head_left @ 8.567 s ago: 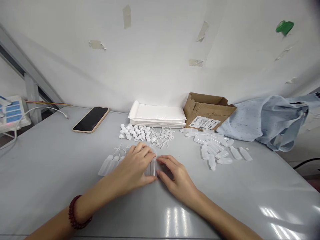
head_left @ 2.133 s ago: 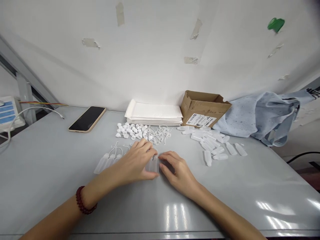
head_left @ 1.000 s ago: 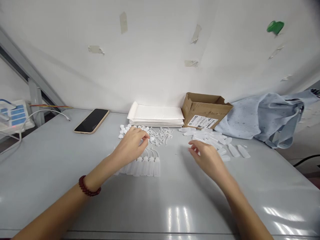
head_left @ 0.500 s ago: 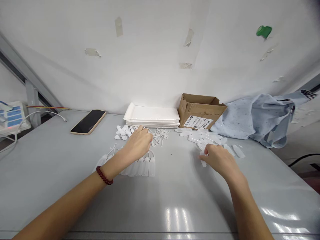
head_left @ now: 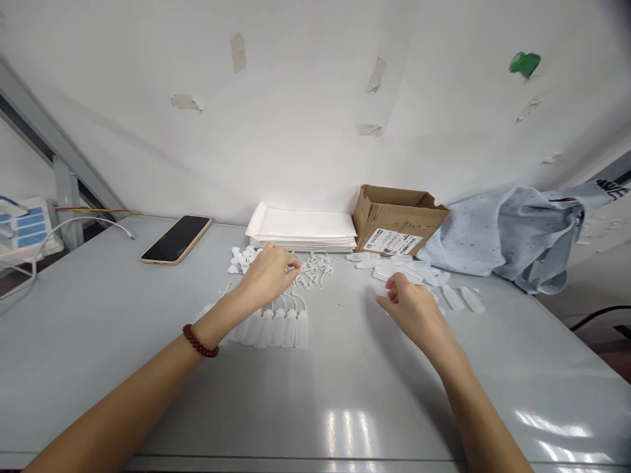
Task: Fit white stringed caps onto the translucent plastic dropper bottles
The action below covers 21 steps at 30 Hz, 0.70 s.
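My left hand [head_left: 269,272] is over the small white caps [head_left: 239,259] and the white looped cords [head_left: 315,268], fingers bent and closed. Anything in its fingertips is too small to make out. A row of translucent flat tubes [head_left: 280,328] with white cords at their tops lies below it, partly covered by my wrist. My right hand [head_left: 414,309] is just in front of a spread of translucent flat pieces [head_left: 409,270]. Its thumb and fingers are curled together, and what they pinch is hidden.
White padded envelopes [head_left: 300,226] are stacked against the wall, beside an open cardboard box [head_left: 394,220]. A light blue cloth bag [head_left: 493,230] slumps at the right. A phone [head_left: 177,240] lies on the grey table [head_left: 315,401] at the left, near a power strip [head_left: 29,226] and white cable.
My right hand has moved slightly left and up; the translucent piece seen at its fingertips no longer shows. My left hand has shifted slightly left, and its fingertips have turned. The view has shifted a little.
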Available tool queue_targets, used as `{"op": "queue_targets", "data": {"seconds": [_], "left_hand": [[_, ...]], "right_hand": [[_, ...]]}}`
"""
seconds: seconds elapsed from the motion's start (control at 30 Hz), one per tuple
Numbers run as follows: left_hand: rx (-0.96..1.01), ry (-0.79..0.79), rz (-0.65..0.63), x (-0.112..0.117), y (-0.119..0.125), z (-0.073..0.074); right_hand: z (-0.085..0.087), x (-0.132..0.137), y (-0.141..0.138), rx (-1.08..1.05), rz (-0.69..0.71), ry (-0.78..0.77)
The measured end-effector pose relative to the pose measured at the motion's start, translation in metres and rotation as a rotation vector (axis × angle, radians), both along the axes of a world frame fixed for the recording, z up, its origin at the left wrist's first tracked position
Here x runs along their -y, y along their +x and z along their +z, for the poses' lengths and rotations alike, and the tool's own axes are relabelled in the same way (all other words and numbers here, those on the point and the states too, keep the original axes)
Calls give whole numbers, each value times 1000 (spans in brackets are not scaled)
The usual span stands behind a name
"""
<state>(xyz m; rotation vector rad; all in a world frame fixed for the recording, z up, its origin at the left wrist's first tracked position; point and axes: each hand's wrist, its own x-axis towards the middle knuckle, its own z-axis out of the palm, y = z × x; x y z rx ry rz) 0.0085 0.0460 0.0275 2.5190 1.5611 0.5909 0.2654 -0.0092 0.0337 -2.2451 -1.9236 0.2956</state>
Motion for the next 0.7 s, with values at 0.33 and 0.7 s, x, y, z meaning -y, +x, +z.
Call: {"op": "queue_targets", "data": {"seconds": [0.33, 0.7], "left_hand": [[846, -165, 176, 4, -7, 23], [767, -281, 260, 2, -5, 18]], "right_hand": [[-23, 9, -27, -387, 325, 371], [-28, 15, -40, -391, 457, 456]]}}
